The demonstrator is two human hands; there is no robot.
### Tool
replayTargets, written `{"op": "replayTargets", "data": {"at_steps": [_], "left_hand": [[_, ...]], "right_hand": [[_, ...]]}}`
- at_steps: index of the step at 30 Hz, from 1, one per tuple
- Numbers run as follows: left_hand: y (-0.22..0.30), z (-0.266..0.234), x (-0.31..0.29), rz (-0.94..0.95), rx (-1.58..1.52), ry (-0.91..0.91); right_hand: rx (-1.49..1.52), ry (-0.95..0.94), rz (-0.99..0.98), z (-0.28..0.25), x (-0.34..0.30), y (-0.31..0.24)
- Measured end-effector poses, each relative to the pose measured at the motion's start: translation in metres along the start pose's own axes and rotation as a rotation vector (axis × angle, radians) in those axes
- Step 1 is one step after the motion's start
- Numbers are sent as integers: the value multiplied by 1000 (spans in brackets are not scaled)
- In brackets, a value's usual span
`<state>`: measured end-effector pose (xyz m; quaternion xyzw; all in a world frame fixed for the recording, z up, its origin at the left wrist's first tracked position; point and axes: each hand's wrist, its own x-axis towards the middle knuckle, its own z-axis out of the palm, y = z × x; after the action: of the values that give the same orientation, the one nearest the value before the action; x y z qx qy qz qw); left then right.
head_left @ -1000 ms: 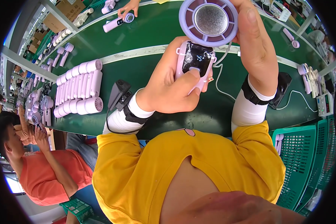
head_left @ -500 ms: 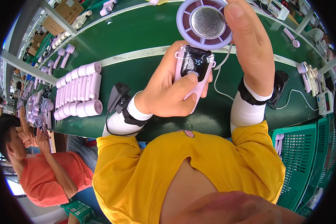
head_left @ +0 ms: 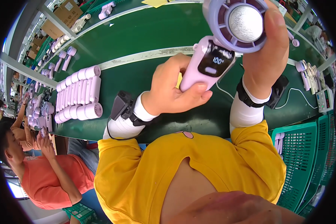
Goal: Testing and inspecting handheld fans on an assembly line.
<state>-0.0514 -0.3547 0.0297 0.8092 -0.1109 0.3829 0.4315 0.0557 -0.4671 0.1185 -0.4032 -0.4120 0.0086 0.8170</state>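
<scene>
A lilac handheld fan [head_left: 193,69] is held up in front of me over the green bench, its handle tilted up to the right. My left hand [head_left: 170,87] is closed round the lower handle, thumb across its front below the black display panel [head_left: 215,61], which is lit with digits. My right hand [head_left: 267,59] grips the right side of the round fan head [head_left: 219,28], thumb on the rim and the other fingers largely hidden. A silver disc [head_left: 245,24] fills the centre of the head. A small yellow patch, unclear, shows beside my left fingers.
Lilac fans [head_left: 78,89] lie in a row at left on the green bench [head_left: 138,69]. A thin white cable [head_left: 224,92] runs behind my hands. At right are more fans [head_left: 310,76], a small meter box [head_left: 324,100] and green crates [head_left: 293,164]. A co-worker [head_left: 52,179] sits at left.
The fan has moved right and tilted over, with both hands. Its display, dark before, now shows lit digits. My left thumb has come off the button and lies lower on the handle.
</scene>
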Motion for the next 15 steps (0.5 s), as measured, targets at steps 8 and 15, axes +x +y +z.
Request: {"op": "replayTargets", "data": {"at_steps": [8,15], "left_hand": [[-20,-23,14,315,306,-58],[-21,-3,12,179,170,-97]], "right_hand": [[406,-454,290,3,14,36],[-537,-28,-676,-17,10,33]]}}
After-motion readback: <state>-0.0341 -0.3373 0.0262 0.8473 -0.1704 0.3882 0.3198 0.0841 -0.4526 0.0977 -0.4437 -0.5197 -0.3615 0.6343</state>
